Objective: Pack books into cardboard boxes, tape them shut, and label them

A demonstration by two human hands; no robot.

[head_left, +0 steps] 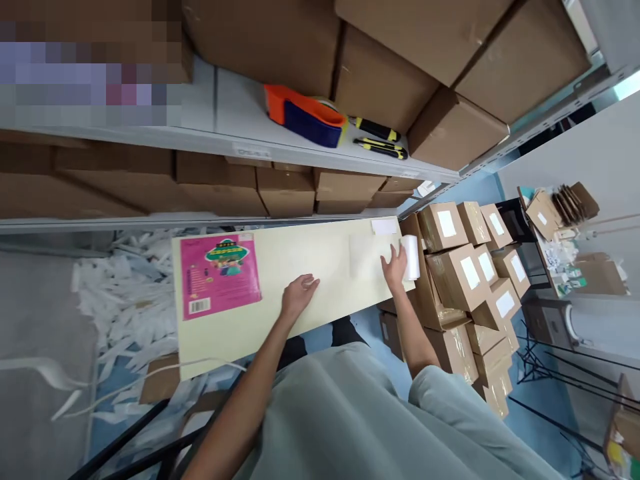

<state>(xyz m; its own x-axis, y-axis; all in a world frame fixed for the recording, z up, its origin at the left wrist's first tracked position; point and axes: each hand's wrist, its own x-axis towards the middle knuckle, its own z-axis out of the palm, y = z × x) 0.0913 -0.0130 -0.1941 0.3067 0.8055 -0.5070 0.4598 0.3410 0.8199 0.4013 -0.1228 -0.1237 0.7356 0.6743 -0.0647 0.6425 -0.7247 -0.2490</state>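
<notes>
A pale yellow board point(300, 267) lies across my lap like a small table. My left hand point(297, 293) rests flat on its middle, fingers stretched out. Near the board's right end my right hand point(396, 265) touches a white roll of labels point(411, 257), fingers lightly curled against it. A clear or white sheet point(367, 257) lies under that hand, and a small white label point(384, 227) sits at the far right corner. A pink printed packet point(219, 273) lies on the board's left part.
Shelves hold brown cartons above. An orange and blue tape dispenser point(305, 117) and two yellow-black utility knives point(380, 139) lie on the shelf. Labelled small boxes point(467, 267) are stacked to the right. White paper strips point(130, 293) litter the floor at left.
</notes>
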